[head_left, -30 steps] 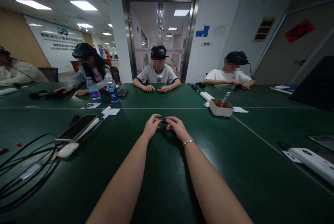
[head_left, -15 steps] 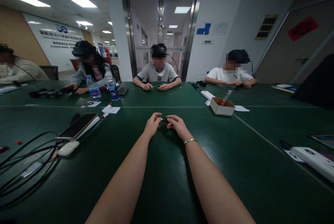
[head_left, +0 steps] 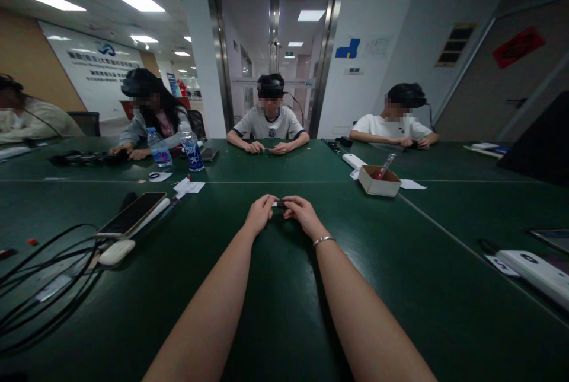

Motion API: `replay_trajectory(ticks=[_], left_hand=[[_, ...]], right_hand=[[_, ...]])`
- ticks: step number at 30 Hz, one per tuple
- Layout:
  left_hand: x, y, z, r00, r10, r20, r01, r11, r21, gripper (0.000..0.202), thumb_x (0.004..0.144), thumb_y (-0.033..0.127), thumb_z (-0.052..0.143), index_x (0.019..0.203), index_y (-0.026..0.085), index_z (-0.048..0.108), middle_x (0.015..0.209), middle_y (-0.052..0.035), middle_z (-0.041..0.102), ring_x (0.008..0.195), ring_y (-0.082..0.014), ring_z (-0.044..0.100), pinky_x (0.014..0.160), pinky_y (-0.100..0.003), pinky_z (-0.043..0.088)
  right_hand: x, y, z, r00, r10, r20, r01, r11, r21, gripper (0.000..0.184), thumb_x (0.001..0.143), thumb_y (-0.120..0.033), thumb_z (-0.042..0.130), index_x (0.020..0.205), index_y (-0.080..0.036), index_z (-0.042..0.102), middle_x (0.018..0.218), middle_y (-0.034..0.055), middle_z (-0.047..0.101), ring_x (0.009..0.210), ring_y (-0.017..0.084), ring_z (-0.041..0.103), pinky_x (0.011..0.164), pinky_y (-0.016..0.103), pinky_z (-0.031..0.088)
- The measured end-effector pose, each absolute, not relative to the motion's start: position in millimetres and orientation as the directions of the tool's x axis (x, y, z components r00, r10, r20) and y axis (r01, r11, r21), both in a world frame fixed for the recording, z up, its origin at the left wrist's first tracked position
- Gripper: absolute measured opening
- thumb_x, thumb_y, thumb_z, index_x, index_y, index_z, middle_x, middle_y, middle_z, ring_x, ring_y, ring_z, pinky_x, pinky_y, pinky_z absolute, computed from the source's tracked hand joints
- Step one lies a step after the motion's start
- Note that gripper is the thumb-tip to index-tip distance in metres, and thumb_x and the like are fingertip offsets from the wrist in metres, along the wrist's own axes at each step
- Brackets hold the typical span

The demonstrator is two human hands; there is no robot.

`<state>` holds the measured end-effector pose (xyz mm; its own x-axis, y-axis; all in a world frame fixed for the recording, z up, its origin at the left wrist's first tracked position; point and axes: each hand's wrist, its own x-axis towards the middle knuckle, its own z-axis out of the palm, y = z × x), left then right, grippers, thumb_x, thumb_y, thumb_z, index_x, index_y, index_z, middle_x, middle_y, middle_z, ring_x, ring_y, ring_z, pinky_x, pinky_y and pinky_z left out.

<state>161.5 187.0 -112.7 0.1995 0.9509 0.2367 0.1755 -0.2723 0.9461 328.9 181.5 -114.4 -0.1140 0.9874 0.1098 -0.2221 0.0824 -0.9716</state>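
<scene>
Between my two hands, just above the green table (head_left: 284,287), is a small black stick with a silver end (head_left: 280,204), which looks like a USB flash drive. My right hand (head_left: 303,213) pinches its black body, thumb against fingertips. My left hand (head_left: 259,215) is closed at the silver end on the other side, the fingers curled and partly covering it. A silver bracelet (head_left: 324,240) circles my right wrist. Fine details of the stick are too small to make out.
To the left lie a phone (head_left: 131,215), a white rounded case (head_left: 117,252) and black cables (head_left: 53,311). Two bottles (head_left: 192,147) stand farther back. A small open box (head_left: 379,183) and a white power bank (head_left: 536,275) are on the right. Several people sit across the table.
My left fingers have drawn in and lowered slightly around the silver end, and more of that end shows. My right hand keeps its pinch with almost no movement.
</scene>
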Motion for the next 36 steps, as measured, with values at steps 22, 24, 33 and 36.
replay_trajectory(ticks=[22, 24, 33, 36], left_hand=[[161.7, 187.7, -112.7, 0.164, 0.946, 0.281, 0.169, -0.307, 0.936, 0.028, 0.083, 0.031, 0.047, 0.105, 0.019, 0.060, 0.071, 0.0010, 0.056, 0.051, -0.0096, 0.046, 0.051, -0.021, 0.037], [162.0, 186.4, -111.9, 0.167, 0.944, 0.286, 0.187, -0.315, 0.931, 0.028, 0.085, 0.035, 0.046, 0.102, 0.018, 0.061, 0.067, 0.0015, 0.055, 0.050, -0.0099, 0.045, 0.050, -0.021, 0.036], [163.1, 182.0, -107.3, 0.161, 0.949, 0.271, 0.210, -0.301, 0.930, 0.029, 0.086, 0.035, 0.048, 0.108, 0.020, 0.059, 0.072, -0.0002, 0.057, 0.056, -0.0115, 0.049, 0.053, -0.022, 0.038], [162.6, 182.7, -108.2, 0.144, 0.945, 0.295, 0.210, -0.320, 0.924, 0.027, 0.086, 0.037, 0.049, 0.104, 0.019, 0.059, 0.069, 0.0002, 0.057, 0.056, -0.0119, 0.049, 0.052, -0.022, 0.037]], right_hand=[[327.9, 181.3, -113.4, -0.102, 0.989, 0.103, -0.219, 0.079, -0.972, 0.026, 0.069, -0.026, 0.074, 0.091, -0.015, 0.066, 0.066, 0.0014, 0.065, 0.052, 0.012, 0.061, 0.054, 0.023, 0.052], [328.0, 181.2, -113.7, -0.101, 0.989, 0.107, -0.216, 0.083, -0.973, 0.026, 0.069, -0.026, 0.074, 0.091, -0.015, 0.066, 0.065, 0.0011, 0.065, 0.052, 0.012, 0.061, 0.054, 0.023, 0.052], [328.1, 181.5, -113.2, -0.103, 0.989, 0.104, -0.205, 0.082, -0.975, 0.022, 0.070, -0.024, 0.071, 0.090, -0.015, 0.065, 0.064, 0.0012, 0.065, 0.052, 0.013, 0.061, 0.054, 0.024, 0.051], [327.2, 181.1, -114.5, -0.125, 0.984, 0.126, -0.185, 0.102, -0.977, 0.028, 0.069, -0.027, 0.072, 0.093, -0.016, 0.063, 0.068, 0.0007, 0.064, 0.055, 0.013, 0.061, 0.058, 0.026, 0.051]])
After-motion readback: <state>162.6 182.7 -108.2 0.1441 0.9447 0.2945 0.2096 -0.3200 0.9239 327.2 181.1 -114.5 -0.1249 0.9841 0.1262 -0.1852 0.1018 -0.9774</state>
